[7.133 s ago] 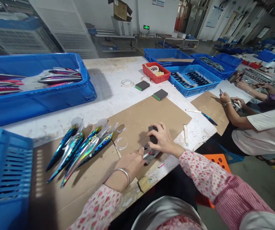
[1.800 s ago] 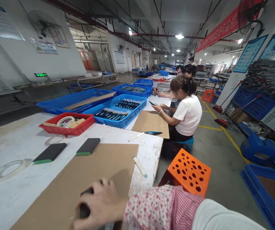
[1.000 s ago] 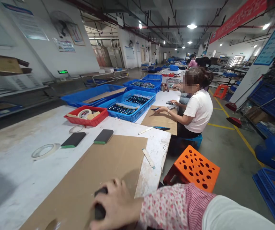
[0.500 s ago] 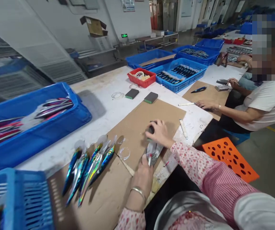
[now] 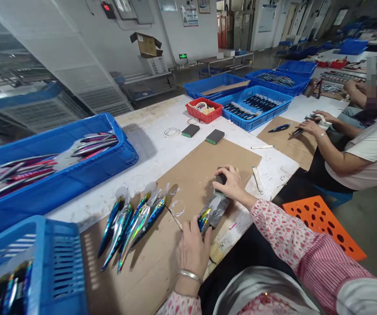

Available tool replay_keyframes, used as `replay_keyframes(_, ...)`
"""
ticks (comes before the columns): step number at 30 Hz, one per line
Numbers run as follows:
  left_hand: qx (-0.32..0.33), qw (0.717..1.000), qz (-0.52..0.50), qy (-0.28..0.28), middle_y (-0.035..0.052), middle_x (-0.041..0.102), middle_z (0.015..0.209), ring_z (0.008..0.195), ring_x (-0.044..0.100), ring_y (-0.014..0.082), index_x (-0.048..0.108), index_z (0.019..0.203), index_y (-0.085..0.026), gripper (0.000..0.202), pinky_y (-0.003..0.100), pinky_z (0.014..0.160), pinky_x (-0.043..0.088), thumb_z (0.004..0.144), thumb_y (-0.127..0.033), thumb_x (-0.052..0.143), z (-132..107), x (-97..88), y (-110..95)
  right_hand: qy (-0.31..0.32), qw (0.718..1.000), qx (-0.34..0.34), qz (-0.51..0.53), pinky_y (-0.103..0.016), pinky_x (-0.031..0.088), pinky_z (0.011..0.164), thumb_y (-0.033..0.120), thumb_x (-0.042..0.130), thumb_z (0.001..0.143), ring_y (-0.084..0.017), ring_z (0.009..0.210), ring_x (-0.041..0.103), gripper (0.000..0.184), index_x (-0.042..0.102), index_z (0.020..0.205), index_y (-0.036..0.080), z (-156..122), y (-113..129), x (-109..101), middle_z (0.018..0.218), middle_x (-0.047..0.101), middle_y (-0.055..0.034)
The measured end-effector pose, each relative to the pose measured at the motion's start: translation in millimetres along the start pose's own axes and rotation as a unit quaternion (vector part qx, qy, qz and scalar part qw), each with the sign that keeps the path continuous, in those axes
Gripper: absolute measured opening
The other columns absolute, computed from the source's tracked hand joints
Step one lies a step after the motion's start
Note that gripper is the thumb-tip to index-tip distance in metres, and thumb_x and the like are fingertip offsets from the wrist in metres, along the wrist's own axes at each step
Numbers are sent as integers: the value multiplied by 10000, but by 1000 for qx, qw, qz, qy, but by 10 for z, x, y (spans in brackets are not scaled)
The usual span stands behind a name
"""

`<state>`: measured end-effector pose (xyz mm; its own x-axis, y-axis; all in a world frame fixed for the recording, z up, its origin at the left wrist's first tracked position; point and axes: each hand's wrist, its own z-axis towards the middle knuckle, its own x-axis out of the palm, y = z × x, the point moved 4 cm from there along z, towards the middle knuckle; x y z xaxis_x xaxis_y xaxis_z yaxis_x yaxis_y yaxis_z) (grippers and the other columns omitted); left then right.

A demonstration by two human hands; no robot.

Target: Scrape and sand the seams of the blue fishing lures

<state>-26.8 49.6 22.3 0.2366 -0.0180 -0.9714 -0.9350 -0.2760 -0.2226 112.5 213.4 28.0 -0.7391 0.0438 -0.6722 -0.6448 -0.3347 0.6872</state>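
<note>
My left hand is closed around a fishing lure with a shiny blue and gold body, its far end over a grey block on the brown cardboard. In my right hand is a dark sanding block, held just behind the grey block by thumb and fingers. Several blue and silver fishing lures with clear lips lie side by side to the left of my left hand. Two more sanding blocks, dark with green sides, rest beyond the cardboard.
A blue bin of pink and silver lures and a blue basket stand at left. Farther back are a red tray and a blue crate of dark lures. A co-worker sits at right near an orange perforated stool.
The lure in my left hand has turned: its blue and gold side shows where a clear lip was visible. My right hand keeps the sanding block. The co-worker's hands have come together around a lure.
</note>
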Motion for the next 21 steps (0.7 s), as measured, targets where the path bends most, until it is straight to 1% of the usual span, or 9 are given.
replay_keyframes(2,-6,1000,3,15,105,555,1088,848,633,219,505,1163,-166,321,304,618,433,914,-362,456,5,80,16,21,1000,4,-21,-410,383,947,346,701,708,-251,1095,438,293,666,985,258,-32,-26,57,1142,534,-48)
replay_keyframes(4,-8,999,-1,47,99,581,1066,859,640,220,511,1115,-168,271,304,627,432,909,-337,465,8,171,8,36,998,9,-45,-417,386,940,356,702,707,-260,1109,427,299,666,989,263,-56,-59,106,1153,531,-52)
replay_keyframes(7,-16,995,-17,93,107,638,1058,881,658,225,467,1188,-167,302,309,654,434,925,-311,439,5,258,-30,35,997,14,-62,-425,383,941,368,701,710,-264,1120,421,306,664,996,263,-71,-93,137,1161,526,-58)
replay_keyframes(10,-29,994,-21,102,136,646,1122,893,669,231,418,1272,-165,363,320,672,442,939,-309,416,4,242,-78,20,998,12,-55,-419,381,944,359,702,708,-260,1115,428,306,662,995,259,-74,-94,125,1148,528,-60)
replay_keyframes(14,-40,992,-26,118,157,637,1138,906,670,239,433,1254,-137,349,326,669,451,933,-274,424,9,188,-130,20,998,4,-63,-438,367,961,368,701,703,-277,1125,423,302,665,982,260,-55,-90,76,1159,528,-62)
replay_keyframes(17,-35,989,-42,137,168,637,1132,936,666,248,404,1277,-110,374,332,694,458,935,-261,416,3,197,-143,-12,998,31,-61,-435,365,966,358,689,713,-276,1114,431,293,667,982,244,-20,-125,-7,1158,529,-73)
replay_keyframes(18,-31,988,-46,142,173,639,1132,941,667,251,390,1287,-101,385,334,706,459,936,-257,411,1,204,-147,-11,998,34,-56,-426,370,963,352,689,714,-272,1103,438,291,668,982,240,-19,-130,-17,1142,533,-72)
replay_keyframes(21,-19,985,-53,161,176,650,1110,941,672,267,361,1305,-80,405,348,718,461,935,-242,397,-7,215,-165,33,998,4,-55,-416,378,957,362,698,708,-269,1096,439,305,672,989,246,-100,-89,40,1132,536,-67)
